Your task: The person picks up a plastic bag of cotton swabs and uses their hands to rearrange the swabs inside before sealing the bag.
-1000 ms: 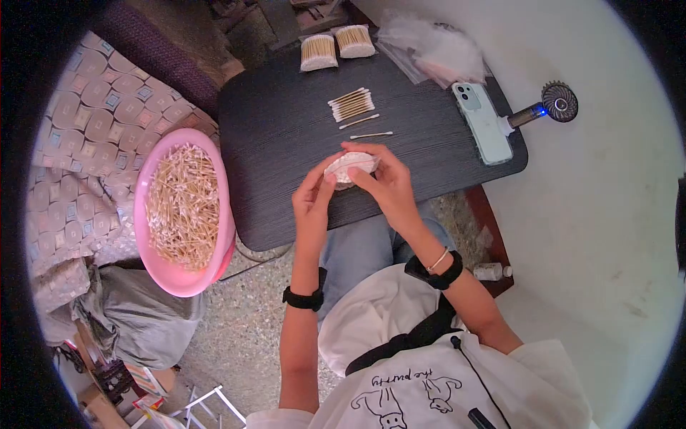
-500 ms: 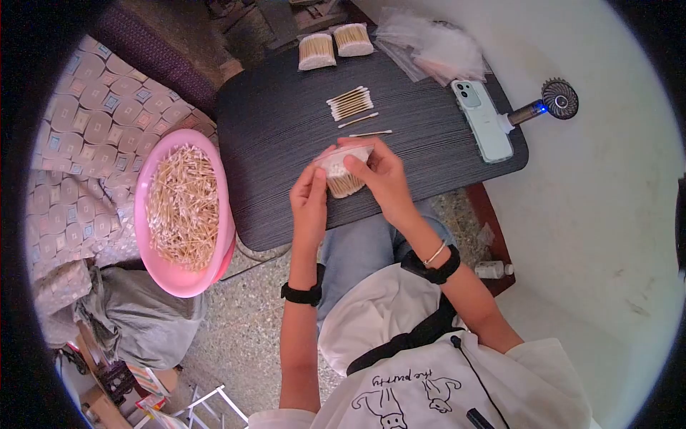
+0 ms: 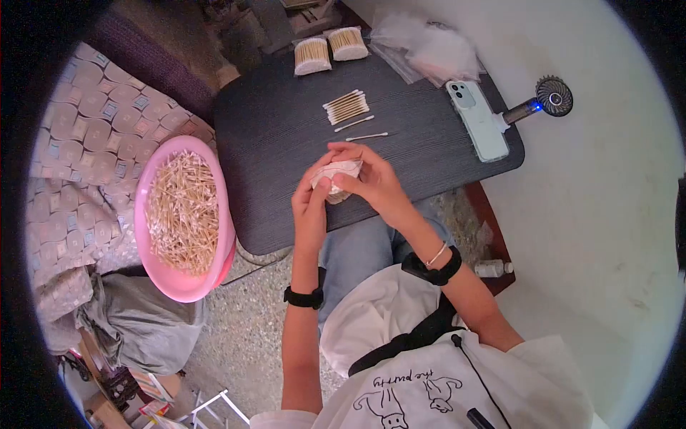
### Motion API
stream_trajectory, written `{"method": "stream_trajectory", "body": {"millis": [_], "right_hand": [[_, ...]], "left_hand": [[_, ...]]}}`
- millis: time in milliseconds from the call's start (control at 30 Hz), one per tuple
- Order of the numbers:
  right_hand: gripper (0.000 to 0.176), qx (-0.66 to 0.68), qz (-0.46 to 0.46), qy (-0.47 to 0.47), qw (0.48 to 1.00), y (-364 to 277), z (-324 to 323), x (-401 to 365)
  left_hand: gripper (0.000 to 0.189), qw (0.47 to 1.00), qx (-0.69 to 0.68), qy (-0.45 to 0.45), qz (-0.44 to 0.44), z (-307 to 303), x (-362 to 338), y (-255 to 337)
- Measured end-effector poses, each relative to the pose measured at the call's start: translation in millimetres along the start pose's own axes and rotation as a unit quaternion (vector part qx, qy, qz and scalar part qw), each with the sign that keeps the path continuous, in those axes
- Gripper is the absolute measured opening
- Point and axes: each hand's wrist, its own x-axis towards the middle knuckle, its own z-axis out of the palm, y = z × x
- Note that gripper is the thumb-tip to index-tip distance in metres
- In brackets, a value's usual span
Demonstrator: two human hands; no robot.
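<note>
The left hand (image 3: 311, 204) and the right hand (image 3: 379, 189) hold together one clear plastic packet of white-tipped cotton swabs (image 3: 339, 171), above the near part of the black wood-grain tabletop (image 3: 268, 150). The thumbs press on the top side of the packet, and the other fingers bend around its sides; how the fingertips stand under it, I cannot tell.

Beyond the hands, two loose swabs (image 3: 367, 136) lie apart from each other, and just behind them is a flat row of swabs with thin wooden sticks (image 3: 346, 106). At the far edge, two filled swab packets (image 3: 313, 56) are side by side. To the right of these there are thin transparent plastic bags (image 3: 432, 53), near a pale green phone (image 3: 477, 123). A small black round fan (image 3: 554, 96) is beside the phone. On the left, next to the tabletop, a pink oval plastic basin (image 3: 184, 287) contains many mixed swabs.
</note>
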Motion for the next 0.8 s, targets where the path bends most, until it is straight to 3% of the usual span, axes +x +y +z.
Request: {"method": "stream_trajectory", "body": {"millis": [133,333,500,600,733,800], "right_hand": [[0.022,0.020,0.038,0.017,0.999,-5,0,0],[0.018,-0.024,-0.029,0.016,0.999,5,-4,-3],[0.023,-0.068,-0.022,0.047,0.996,15,-4,-1],[0.031,-0.092,-0.002,0.045,0.995,16,-6,-2],[0.041,-0.193,-0.058,0.033,0.979,4,3,-8],[0.045,-0.183,-0.029,0.019,0.983,4,0,-12]], "left_hand": [[0.038,1.000,-0.020,0.015,-0.002,3,-2,3],[0.038,1.000,0.021,-0.001,0.017,3,-1,0],[0.040,0.995,0.076,0.018,0.054,19,-2,9],[0.044,0.992,0.113,0.055,0.005,2,-4,-3],[0.044,0.998,-0.002,0.061,-0.028,-4,-3,-5],[0.043,0.992,-0.106,0.048,-0.039,-2,-1,0]]}}
